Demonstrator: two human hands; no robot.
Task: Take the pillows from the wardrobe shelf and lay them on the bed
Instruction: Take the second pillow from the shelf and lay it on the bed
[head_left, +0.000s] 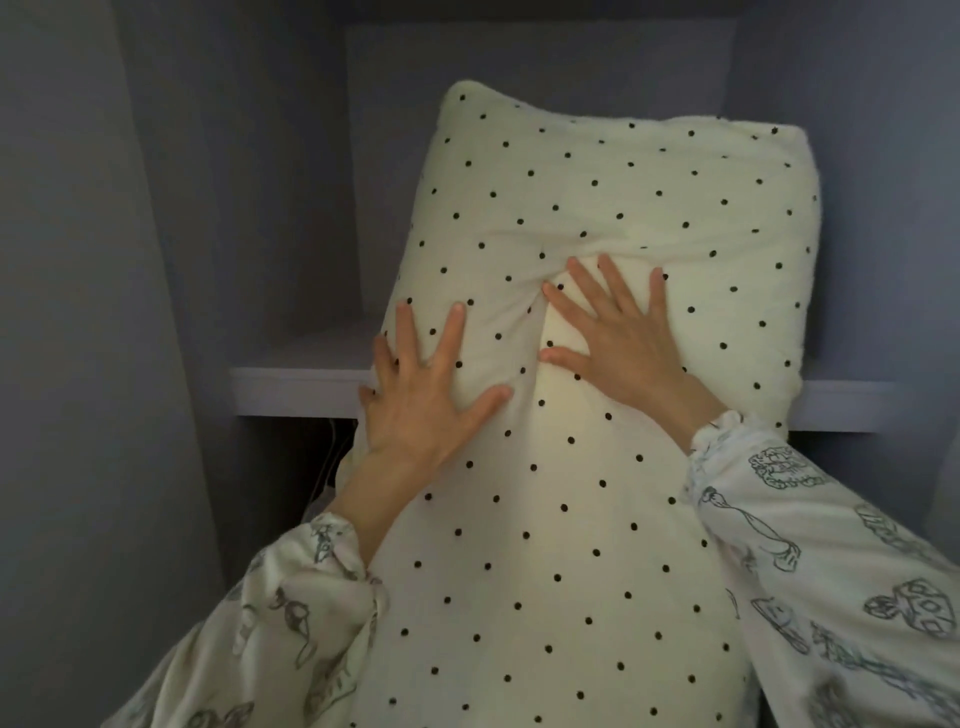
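Note:
A large cream pillow with black dots lies on the wardrobe shelf. Its near end hangs over the shelf's front edge and reaches down toward my chest. A crease runs across its middle, so I cannot tell whether it is one pillow or two. My left hand lies flat with its fingers spread on the pillow's left side, at the shelf edge. My right hand rests palm down with its fingers spread near the middle, where the fabric bunches at the fingertips. Neither hand is closed around the pillow.
The wardrobe niche has grey side walls and a back panel close around the pillow. Below the shelf on the left is a dark gap with thin wires or hangers. My patterned sleeves fill the lower corners.

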